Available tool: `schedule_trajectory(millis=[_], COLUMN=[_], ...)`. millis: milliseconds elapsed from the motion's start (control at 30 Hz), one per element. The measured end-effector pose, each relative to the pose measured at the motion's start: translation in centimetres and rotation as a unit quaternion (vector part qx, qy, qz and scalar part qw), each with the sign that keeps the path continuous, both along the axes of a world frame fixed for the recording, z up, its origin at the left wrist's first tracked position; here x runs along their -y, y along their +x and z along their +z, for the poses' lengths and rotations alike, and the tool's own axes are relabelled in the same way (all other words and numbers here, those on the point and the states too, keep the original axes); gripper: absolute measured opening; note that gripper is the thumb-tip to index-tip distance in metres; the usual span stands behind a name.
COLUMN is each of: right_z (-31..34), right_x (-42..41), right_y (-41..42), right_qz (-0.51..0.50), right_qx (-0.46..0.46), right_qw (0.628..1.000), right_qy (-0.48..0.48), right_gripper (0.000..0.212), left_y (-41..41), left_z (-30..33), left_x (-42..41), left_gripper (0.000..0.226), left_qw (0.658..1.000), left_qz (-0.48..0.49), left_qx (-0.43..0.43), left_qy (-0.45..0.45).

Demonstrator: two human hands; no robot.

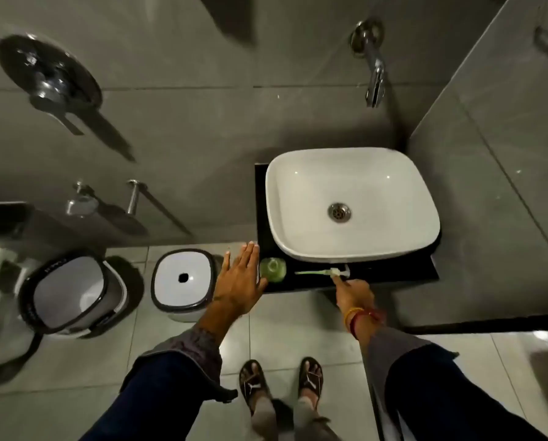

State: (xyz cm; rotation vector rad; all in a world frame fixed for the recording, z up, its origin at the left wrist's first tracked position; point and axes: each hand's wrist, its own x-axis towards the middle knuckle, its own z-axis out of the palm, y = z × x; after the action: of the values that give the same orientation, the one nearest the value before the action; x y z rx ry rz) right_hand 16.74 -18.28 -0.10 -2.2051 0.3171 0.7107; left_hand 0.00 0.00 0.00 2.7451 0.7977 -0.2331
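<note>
Right hand pinches the pump, tube pointing left toward the bottle; left hand spread flat.

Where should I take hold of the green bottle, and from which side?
Probably grip the bottle round its body with the left hand, coming from the left: it stands upright at the counter corner, sink close behind, pump lying to its right.

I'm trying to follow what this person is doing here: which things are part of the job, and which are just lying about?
In the job: green bottle; loose pump with tube, lying on the black counter; left hand by the bottle; right hand at the pump.
Just lying about: white basin; wall tap; lidded bin; open bin.
</note>
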Motion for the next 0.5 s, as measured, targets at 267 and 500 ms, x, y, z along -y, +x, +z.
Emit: schedule_trajectory(millis=[267, 500], right_z=[-1.9, -3.9], right_x=[-3.6, -4.0], right_y=[1.7, 2.4], right_qz=[-0.281, -0.292], right_qx=[-0.190, -0.169], right_qw=[0.915, 0.925], right_qy=[0.217, 0.175], right_gripper=[0.055, 0.049], left_y=[0.3, 0.2], left_z=[-2.3, -3.3], left_x=[1.6, 1.7], left_gripper=[0.078, 0.078], left_qw=[0.999, 0.998], left_qz=[0.022, 0.021], left_qx=[0.009, 0.022], left_qy=[-0.047, -0.052])
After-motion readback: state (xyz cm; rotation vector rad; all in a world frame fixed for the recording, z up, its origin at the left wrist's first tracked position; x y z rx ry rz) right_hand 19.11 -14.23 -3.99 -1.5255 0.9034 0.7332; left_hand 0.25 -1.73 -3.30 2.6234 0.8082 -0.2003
